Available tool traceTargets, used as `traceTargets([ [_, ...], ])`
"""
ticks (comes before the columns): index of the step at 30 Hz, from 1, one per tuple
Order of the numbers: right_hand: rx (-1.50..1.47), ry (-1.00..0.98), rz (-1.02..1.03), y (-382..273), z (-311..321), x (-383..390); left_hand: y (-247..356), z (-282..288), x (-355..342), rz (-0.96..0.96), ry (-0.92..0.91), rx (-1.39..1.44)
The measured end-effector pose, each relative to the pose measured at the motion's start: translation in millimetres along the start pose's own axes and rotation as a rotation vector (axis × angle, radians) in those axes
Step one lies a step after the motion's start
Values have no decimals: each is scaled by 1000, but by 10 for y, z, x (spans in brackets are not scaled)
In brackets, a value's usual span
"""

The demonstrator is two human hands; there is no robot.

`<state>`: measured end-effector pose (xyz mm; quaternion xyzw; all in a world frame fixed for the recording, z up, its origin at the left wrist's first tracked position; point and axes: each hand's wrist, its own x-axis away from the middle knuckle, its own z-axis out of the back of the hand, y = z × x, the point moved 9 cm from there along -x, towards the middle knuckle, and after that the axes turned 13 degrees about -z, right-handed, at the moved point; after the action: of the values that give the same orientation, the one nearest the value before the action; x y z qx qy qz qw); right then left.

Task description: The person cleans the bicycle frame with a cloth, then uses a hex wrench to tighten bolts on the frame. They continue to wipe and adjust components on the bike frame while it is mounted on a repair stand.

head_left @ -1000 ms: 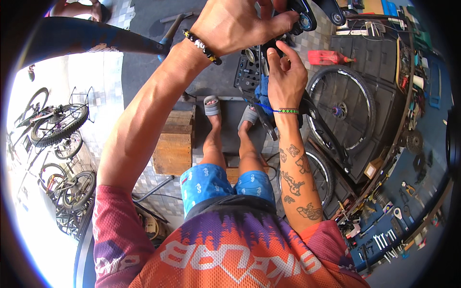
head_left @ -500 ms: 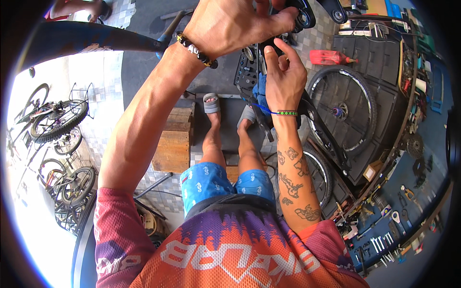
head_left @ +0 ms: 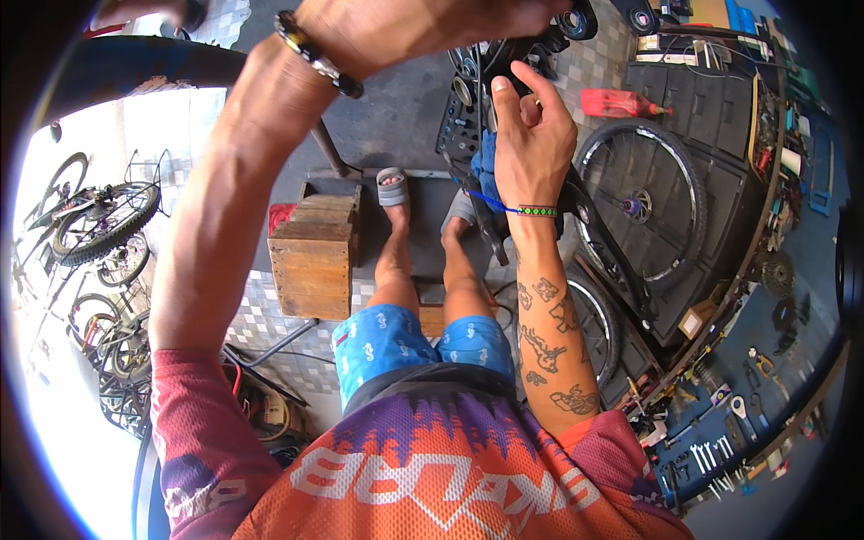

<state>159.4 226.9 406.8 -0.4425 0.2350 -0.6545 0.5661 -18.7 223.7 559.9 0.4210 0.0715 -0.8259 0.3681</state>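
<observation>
My left hand (head_left: 414, 22) is blurred at the top edge, beside a black bicycle linkage (head_left: 576, 22) with round pivots; its fingertips are smeared and partly out of frame. My right hand (head_left: 531, 144) is lower, thumb and index finger apart and the other fingers loosely curled, nothing visible between them. It is beside the black bicycle frame (head_left: 607, 252), with a blue cloth (head_left: 483, 162) behind it. A black tray of small parts (head_left: 456, 126) lies beyond.
Wooden crate (head_left: 310, 270) left of my feet; bicycles (head_left: 103, 225) farther left. Right: loose wheel (head_left: 639, 207), red bottle (head_left: 612, 103), tool bench (head_left: 720, 432). A blue tube (head_left: 153, 72) crosses upper left; another person's limb (head_left: 184, 13) shows at the top-left corner.
My left hand and forearm have moved leftward and upward, uncovering more of the floor and crate. My right hand has shifted slightly up and left, its fingers similarly posed.
</observation>
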Motion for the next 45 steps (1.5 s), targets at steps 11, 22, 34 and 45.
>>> traceTargets([
  [11,16,-11,-27,16,-4,12,-225,-86,61,168,11,333],
  [22,-25,-19,-19,-22,-8,23,-105,-60,78,43,122,46],
  [34,-35,-6,2,-9,-11,27,-156,-149,198,204,161,251],
  [45,31,25,40,-44,18,31,-35,-156,313,567,272,367],
])
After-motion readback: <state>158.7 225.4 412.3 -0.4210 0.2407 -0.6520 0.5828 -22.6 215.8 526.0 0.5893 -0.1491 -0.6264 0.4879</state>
